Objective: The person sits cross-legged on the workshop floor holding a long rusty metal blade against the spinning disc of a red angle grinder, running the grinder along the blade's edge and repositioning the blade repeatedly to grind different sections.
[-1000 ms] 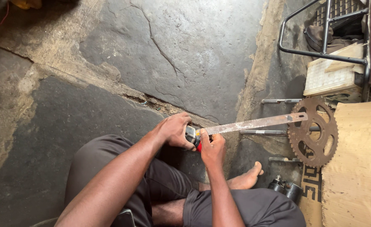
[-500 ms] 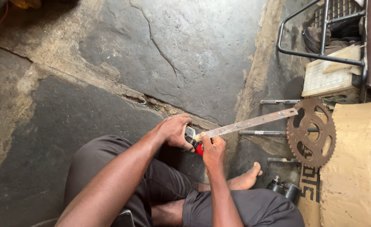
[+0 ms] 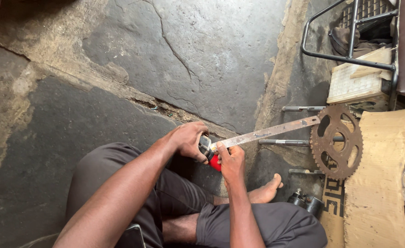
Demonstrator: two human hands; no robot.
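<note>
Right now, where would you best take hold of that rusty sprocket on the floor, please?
Probably by the toothed rim of the rusty sprocket, at its right edge, coming from above. It lies flat, its cut-outs give finger room, and the flat metal bar covers its upper left side.

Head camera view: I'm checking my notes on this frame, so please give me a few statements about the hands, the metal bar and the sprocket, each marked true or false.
1. Both hands, left hand and right hand, meet at the near end of the rusty flat metal bar. True.
2. The bar's far end reaches the rusty toothed sprocket. True.
3. The sprocket lies on the person's lap. False: it lies on the ground beside the cardboard sheet.
4. The small object at the hands is blue. False: the red object shows below the bar.
5. The person's visible foot is bare. True.
</note>
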